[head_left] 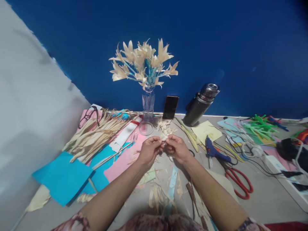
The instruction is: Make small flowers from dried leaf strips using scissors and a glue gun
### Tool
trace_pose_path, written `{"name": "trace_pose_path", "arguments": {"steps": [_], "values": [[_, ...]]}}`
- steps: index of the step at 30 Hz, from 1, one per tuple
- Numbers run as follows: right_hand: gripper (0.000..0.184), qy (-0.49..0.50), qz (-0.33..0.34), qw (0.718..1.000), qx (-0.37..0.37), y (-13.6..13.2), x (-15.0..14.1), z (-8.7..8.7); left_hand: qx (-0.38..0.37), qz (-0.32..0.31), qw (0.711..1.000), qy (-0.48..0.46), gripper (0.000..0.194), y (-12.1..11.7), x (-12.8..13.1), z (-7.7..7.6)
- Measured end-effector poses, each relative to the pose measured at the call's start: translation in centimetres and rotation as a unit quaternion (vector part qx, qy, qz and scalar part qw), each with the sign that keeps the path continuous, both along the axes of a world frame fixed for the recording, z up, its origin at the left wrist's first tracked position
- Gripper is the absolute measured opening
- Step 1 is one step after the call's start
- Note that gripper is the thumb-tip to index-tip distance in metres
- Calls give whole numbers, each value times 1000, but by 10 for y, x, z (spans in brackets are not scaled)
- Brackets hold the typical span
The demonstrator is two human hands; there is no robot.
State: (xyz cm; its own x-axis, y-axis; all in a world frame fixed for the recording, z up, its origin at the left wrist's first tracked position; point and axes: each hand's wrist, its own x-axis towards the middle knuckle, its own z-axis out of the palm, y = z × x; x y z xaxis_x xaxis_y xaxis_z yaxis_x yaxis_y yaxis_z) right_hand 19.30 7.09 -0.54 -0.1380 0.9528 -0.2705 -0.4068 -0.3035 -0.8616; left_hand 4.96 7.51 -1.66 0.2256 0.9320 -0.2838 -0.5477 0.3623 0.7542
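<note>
patterned garment (163, 223); pale piece (164, 137) between hands (151, 150) (177, 148)

Flowers (144, 61) stand in a vase (148, 104) before the wall (216, 38), a phone (171, 107) and then a flask (199, 107) to its right. Husks (96, 133) and paper (62, 176) spread over the surface (269, 200) at left. Between left hand (151, 149) and right hand (176, 149), before the phone, sits a scrap (164, 137). To their right lie a glue gun (215, 150), scissors (239, 183) nearer the front and, beyond them, a power strip (276, 166).
</note>
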Motion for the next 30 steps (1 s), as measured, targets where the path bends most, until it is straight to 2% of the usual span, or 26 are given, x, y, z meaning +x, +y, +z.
{"name": "trace_pose_path", "arguments": {"steps": [4,8,12,23,30], "values": [[34,-71,-23,997,20,-1,-1,2,-12,-4,1000,-5,27,0,-1,0],[28,-171,-48,982,64,-2,-2,1,-9,-15,1000,-2,28,1,-2,-2],[22,-221,-57,969,95,-2,0,-3,-1,-30,1000,-4,27,1,-2,-5],[16,-310,-70,937,145,-3,0,1,0,-43,999,-5,28,0,-2,-5],[15,-315,-73,933,156,-5,-4,0,-20,-36,999,-21,32,1,-2,-5]]}}
